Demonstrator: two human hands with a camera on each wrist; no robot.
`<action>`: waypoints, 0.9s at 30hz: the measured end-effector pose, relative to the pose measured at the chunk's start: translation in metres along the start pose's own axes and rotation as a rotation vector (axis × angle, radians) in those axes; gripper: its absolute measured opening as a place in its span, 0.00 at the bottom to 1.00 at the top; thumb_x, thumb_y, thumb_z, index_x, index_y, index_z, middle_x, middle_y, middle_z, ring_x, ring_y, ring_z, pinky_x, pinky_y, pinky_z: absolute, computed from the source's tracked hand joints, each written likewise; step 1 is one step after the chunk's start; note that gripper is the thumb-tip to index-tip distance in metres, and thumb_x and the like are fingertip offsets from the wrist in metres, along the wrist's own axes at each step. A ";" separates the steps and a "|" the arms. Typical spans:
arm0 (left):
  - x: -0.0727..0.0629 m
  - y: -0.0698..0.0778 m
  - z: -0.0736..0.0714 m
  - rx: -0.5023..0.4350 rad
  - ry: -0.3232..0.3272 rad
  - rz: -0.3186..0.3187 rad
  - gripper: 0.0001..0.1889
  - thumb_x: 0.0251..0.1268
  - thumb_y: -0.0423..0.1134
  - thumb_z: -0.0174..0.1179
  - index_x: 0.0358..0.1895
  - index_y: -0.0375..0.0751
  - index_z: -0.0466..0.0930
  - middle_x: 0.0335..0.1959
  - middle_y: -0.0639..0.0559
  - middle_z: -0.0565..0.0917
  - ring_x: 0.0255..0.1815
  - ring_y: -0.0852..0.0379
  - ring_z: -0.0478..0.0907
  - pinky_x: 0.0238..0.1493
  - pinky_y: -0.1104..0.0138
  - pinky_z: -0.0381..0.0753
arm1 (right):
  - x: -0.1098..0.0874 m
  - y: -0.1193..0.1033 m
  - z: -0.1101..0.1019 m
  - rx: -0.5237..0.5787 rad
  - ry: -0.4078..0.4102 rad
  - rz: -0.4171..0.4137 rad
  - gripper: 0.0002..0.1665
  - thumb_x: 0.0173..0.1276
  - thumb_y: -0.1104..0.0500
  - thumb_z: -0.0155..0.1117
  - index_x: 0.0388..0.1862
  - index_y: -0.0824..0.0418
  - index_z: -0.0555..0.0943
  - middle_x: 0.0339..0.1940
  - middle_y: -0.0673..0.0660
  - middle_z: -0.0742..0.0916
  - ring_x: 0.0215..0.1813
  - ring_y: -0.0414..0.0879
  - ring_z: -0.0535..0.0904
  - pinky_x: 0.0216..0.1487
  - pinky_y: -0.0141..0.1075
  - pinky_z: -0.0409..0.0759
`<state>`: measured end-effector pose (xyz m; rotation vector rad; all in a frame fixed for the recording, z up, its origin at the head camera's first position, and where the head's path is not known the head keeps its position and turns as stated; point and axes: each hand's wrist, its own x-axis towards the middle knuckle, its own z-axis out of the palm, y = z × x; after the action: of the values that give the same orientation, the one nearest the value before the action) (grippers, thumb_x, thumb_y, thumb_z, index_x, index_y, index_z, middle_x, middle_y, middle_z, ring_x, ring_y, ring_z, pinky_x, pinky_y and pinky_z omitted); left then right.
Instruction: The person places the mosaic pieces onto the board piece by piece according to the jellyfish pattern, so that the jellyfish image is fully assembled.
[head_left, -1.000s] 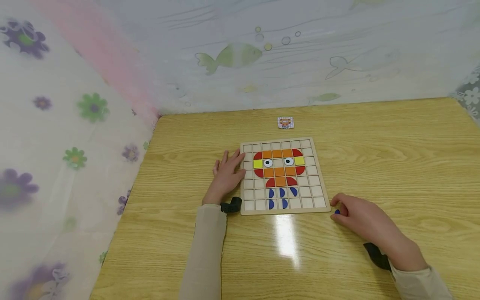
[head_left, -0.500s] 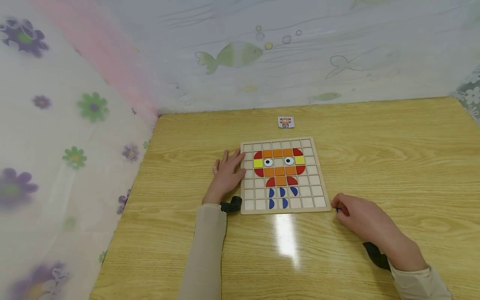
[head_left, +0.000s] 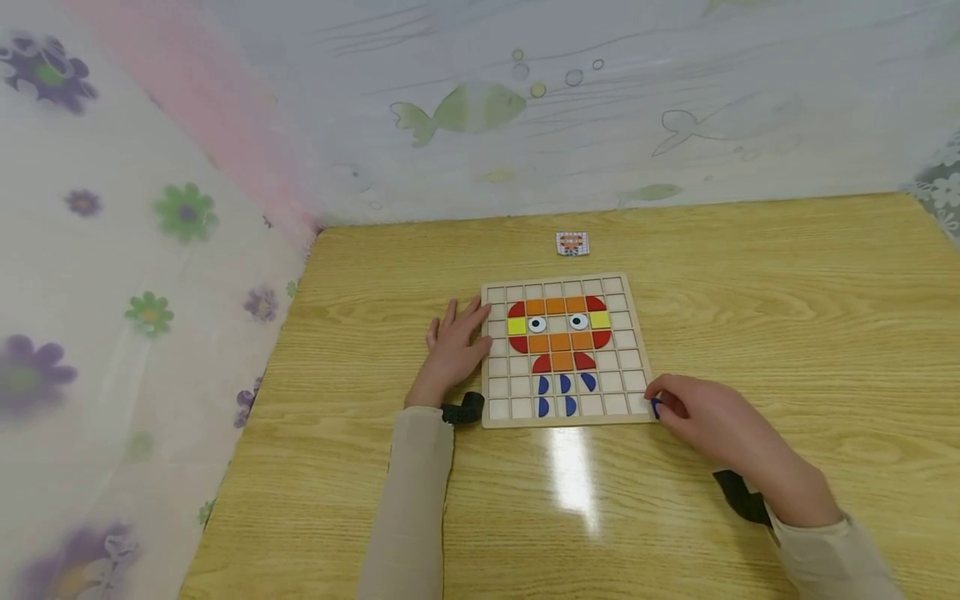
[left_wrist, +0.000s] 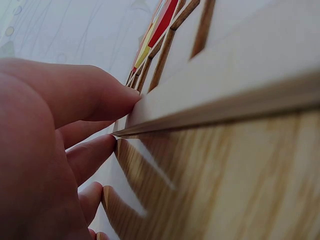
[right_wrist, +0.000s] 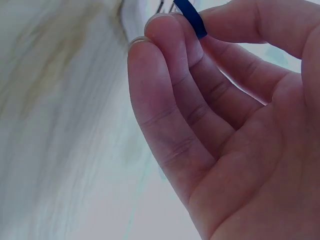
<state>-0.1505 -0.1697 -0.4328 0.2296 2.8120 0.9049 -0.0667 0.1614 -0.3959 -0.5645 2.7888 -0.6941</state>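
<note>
A square wooden grid board (head_left: pixel 621 383) lies on the table with flat coloured tiles forming a figure. Red quarter-round pieces (head_left: pixel 518 309), orange squares (head_left: pixel 560 342), yellow squares (head_left: pixel 517 326) and two round eye tiles (head_left: pixel 537 324) sit above several blue half-round tiles (head_left: pixel 543 407). My left hand (head_left: pixel 453 350) rests along the board's left edge, its thumb touching the rim in the left wrist view. At the board's lower right corner, my right hand (head_left: pixel 712 421) pinches another blue tile (right_wrist: pixel 192 18) between thumb and fingers; its full outline is hidden.
Behind the board lies a small pattern card (head_left: pixel 572 243) showing a similar figure. The wooden table (head_left: pixel 787 317) meets a wall covering with fish drawings (head_left: pixel 480 108) at the back. A flowered covering (head_left: pixel 187 217) stands along the left side.
My right hand has shifted left and slightly up to the board's lower right corner with the blue tile in its fingers. My left hand stays where it was.
</note>
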 end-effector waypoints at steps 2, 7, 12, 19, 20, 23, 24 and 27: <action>0.000 0.000 0.000 0.000 -0.002 -0.002 0.28 0.64 0.43 0.49 0.67 0.53 0.57 0.70 0.59 0.50 0.70 0.52 0.32 0.61 0.51 0.28 | 0.003 -0.003 0.000 0.006 0.000 -0.007 0.08 0.60 0.60 0.58 0.39 0.57 0.79 0.20 0.44 0.73 0.24 0.39 0.66 0.27 0.34 0.65; -0.001 0.001 -0.001 0.000 -0.004 -0.003 0.27 0.64 0.43 0.48 0.67 0.54 0.57 0.70 0.59 0.50 0.70 0.52 0.33 0.61 0.51 0.29 | 0.009 -0.010 0.001 0.020 -0.011 -0.016 0.08 0.59 0.61 0.58 0.38 0.57 0.79 0.20 0.44 0.73 0.24 0.39 0.66 0.27 0.33 0.64; -0.001 0.001 -0.001 -0.001 -0.004 -0.002 0.27 0.64 0.43 0.48 0.67 0.54 0.57 0.70 0.59 0.50 0.70 0.52 0.33 0.61 0.51 0.28 | 0.016 -0.014 0.004 0.032 -0.025 -0.023 0.08 0.58 0.62 0.59 0.37 0.57 0.79 0.20 0.45 0.73 0.24 0.39 0.67 0.26 0.33 0.64; -0.001 0.000 -0.001 -0.008 -0.004 0.000 0.28 0.64 0.44 0.48 0.68 0.53 0.57 0.70 0.59 0.50 0.70 0.52 0.32 0.61 0.51 0.28 | 0.027 -0.020 0.008 0.056 -0.037 -0.055 0.08 0.58 0.61 0.59 0.37 0.56 0.79 0.21 0.45 0.74 0.25 0.40 0.68 0.28 0.34 0.66; -0.001 0.000 -0.001 -0.009 -0.004 0.000 0.28 0.64 0.43 0.48 0.68 0.53 0.57 0.70 0.59 0.50 0.70 0.52 0.32 0.61 0.51 0.28 | 0.028 -0.021 0.009 0.062 -0.041 -0.058 0.08 0.58 0.61 0.59 0.37 0.56 0.79 0.22 0.45 0.74 0.26 0.40 0.68 0.28 0.34 0.66; -0.001 0.000 -0.001 -0.009 -0.003 0.001 0.28 0.64 0.44 0.48 0.68 0.53 0.57 0.70 0.58 0.50 0.70 0.52 0.32 0.61 0.51 0.28 | 0.033 -0.025 0.012 0.074 -0.054 -0.066 0.08 0.59 0.61 0.59 0.38 0.57 0.79 0.23 0.45 0.75 0.27 0.40 0.68 0.29 0.34 0.67; -0.001 0.000 -0.001 -0.010 -0.003 0.002 0.28 0.63 0.44 0.48 0.68 0.53 0.57 0.70 0.58 0.51 0.70 0.52 0.32 0.61 0.51 0.28 | 0.034 -0.026 0.014 0.075 -0.056 -0.066 0.08 0.59 0.60 0.59 0.38 0.56 0.79 0.23 0.45 0.75 0.27 0.40 0.68 0.30 0.34 0.67; -0.001 0.001 -0.001 -0.011 -0.002 0.001 0.28 0.63 0.44 0.48 0.68 0.53 0.57 0.70 0.58 0.51 0.70 0.52 0.32 0.61 0.51 0.28 | 0.037 -0.029 0.016 0.082 -0.060 -0.070 0.08 0.59 0.60 0.61 0.38 0.57 0.79 0.24 0.45 0.76 0.28 0.41 0.69 0.31 0.35 0.68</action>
<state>-0.1494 -0.1700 -0.4317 0.2306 2.8047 0.9189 -0.0865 0.1155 -0.3998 -0.6586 2.6827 -0.7885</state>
